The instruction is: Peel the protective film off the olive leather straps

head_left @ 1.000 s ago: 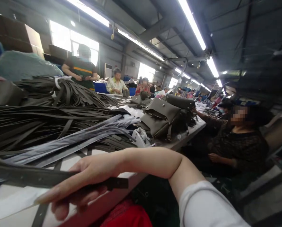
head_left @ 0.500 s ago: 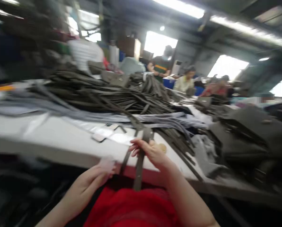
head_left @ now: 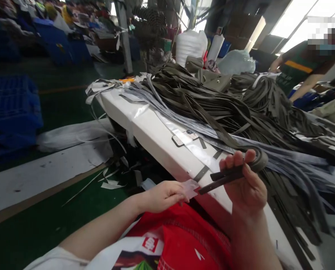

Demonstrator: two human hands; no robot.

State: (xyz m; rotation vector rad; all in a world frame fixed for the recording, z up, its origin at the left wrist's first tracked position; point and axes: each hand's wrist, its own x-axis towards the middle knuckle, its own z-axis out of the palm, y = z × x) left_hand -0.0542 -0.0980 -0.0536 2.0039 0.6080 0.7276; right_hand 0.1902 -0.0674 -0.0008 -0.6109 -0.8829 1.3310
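My right hand [head_left: 244, 183] is closed around a dark olive strap [head_left: 226, 176], which is bent into a loop at the thumb side with two ends pointing left. Just left of those ends, my left hand [head_left: 170, 195] pinches a small translucent pinkish-white plastic piece [head_left: 190, 188]; whether it is a bag or a sheet I cannot tell. Both hands are above the near edge of the white table [head_left: 153, 138]. Behind them lies a big heap of similar dark straps [head_left: 207, 101], with grey strips [head_left: 170, 112] running along its front.
A phone-shaped outline [head_left: 184, 138] lies on the table under a clear strip. Blue crates [head_left: 12, 108] and a long white board [head_left: 49, 176] are on the green floor at left, near scraps [head_left: 112, 183]. A co-worker in a dark shirt [head_left: 299, 71] leans in at far right.
The view has swung left, showing more floor. My right hand has turned and raised the strap, which now lies folded sideways toward my left hand. The left hand still pinches the plastic piece.
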